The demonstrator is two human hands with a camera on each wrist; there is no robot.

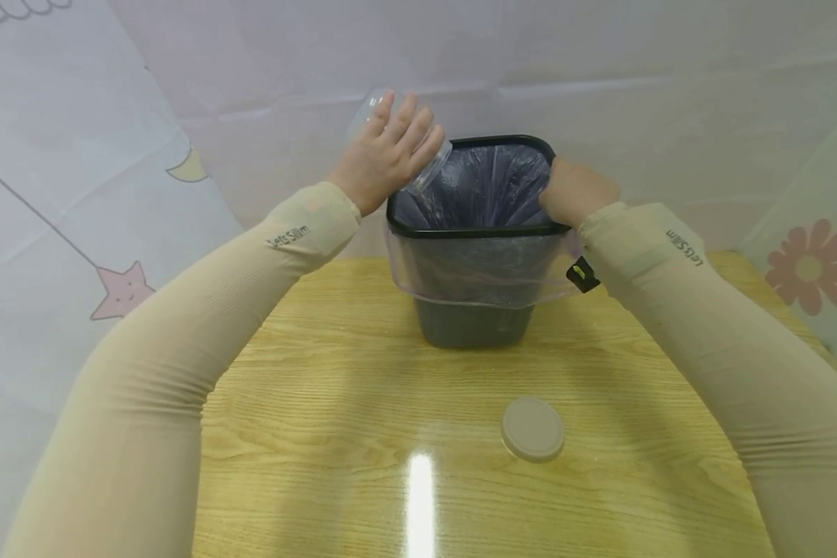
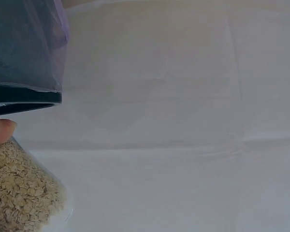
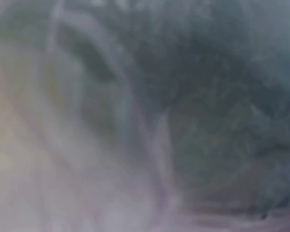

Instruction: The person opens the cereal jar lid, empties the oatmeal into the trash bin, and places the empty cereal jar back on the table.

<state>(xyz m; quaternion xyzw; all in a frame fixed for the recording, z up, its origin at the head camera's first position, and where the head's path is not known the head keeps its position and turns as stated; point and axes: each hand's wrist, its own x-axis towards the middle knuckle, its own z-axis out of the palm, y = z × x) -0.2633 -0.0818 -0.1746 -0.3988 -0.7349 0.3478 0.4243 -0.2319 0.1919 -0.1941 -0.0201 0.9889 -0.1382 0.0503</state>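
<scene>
Pale patterned sheeting hangs behind a glossy wooden table (image 1: 307, 434), printed with a pink star (image 1: 122, 291) at nine o'clock and a red flower (image 1: 812, 267) at three o'clock. At about eleven o'clock in the head view, the left hand (image 1: 385, 159) wraps around a clear plastic jar (image 1: 428, 167), tipped so that its mouth points down over the left rim of the bin; the fingers lie across the jar's upper side. From the left wrist, the jar (image 2: 24, 193) shows at seven o'clock packed with oat flakes (image 2: 17, 188), a fingertip (image 2: 1, 129) pressed against its wall, with the bin's black rim just above it. At twelve o'clock stands the dark square waste bin (image 1: 474, 318), lined with a translucent bag (image 1: 484, 182) whose edge folds down over the outside. At one o'clock the right hand (image 1: 575, 194) grips the bin's right rim, fingers curled over the bag and hidden inside. The right wrist view is a blur of dark plastic. Toward five o'clock on the table, well apart from the bin, a round beige lid (image 1: 532, 428) lies flat.
</scene>
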